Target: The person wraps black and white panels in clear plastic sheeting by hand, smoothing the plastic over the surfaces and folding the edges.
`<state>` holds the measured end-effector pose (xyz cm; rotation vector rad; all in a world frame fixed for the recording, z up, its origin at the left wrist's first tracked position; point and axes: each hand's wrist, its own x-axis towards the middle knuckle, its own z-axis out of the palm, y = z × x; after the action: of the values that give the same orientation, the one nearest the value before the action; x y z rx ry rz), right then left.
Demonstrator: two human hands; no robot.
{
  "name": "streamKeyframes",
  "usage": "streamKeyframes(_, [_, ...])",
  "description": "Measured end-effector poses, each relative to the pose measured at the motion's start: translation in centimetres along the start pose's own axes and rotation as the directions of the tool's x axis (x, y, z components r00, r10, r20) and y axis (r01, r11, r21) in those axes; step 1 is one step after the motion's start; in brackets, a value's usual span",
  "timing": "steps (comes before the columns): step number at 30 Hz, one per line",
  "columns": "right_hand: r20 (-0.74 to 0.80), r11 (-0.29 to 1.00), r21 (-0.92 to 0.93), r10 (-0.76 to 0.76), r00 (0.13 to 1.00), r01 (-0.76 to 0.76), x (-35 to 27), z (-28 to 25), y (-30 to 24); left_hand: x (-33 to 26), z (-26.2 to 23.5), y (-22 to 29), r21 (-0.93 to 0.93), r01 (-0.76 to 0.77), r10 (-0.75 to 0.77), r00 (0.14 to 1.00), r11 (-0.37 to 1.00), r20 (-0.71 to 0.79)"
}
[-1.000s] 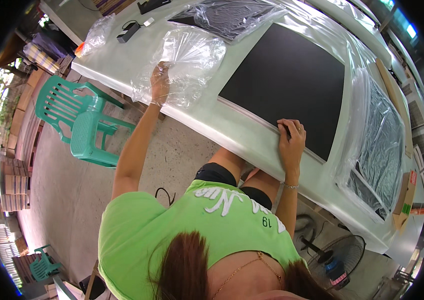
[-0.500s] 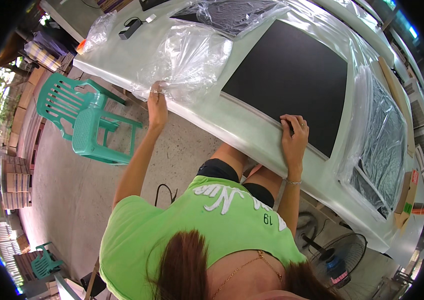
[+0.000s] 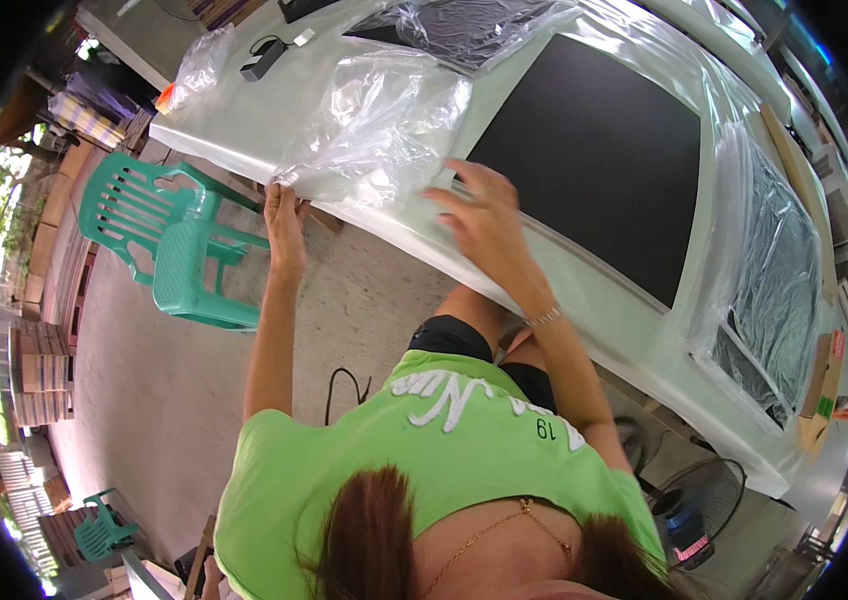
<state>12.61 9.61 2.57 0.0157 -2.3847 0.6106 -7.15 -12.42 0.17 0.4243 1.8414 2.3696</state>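
A clear plastic bag lies crumpled on the pale covered table. Its near left corner is pinched in my left hand at the table's edge. My right hand hovers with fingers apart near the right side of the bag and over the near left corner of a flat black panel. The right fingers are slightly smeared by motion, and I see nothing in them. The black panel lies flat, its light edge strip toward me.
Plastic-wrapped dark panels lie at the far side and at the right, beside a cardboard strip. A small black box is at the far left. A green plastic chair stands left of the table, and a fan at lower right.
My right hand has left the near edge of the black panel and swung left toward the plastic bag. My left hand has shifted slightly left and down with the bag's corner.
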Motion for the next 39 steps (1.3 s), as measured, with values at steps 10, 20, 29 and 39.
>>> streamKeyframes(10, [0.351,0.946,-0.287,0.249,0.903,-0.149,9.5,13.8,5.1,-2.1,1.6,6.0,0.18,-0.248,0.221,0.962,0.952,0.16])
streamKeyframes(20, [0.392,0.979,-0.161,0.178,0.902,-0.123,16.3,19.7,9.3,0.7,1.2,10.0,-0.121,-0.347,0.353,0.935,0.93,0.03])
streamKeyframes(29, [0.28,0.936,-0.29,0.28,0.918,-0.198,19.1,20.2,9.9,-0.1,-2.3,18.7,-0.004,-0.759,0.756,0.648,0.651,-0.091])
streamKeyframes(39, [0.277,0.901,-0.383,0.321,0.906,-0.202,21.2,21.0,14.3,-4.5,-7.5,29.1,0.63,-0.701,0.907,0.055,0.334,-0.419])
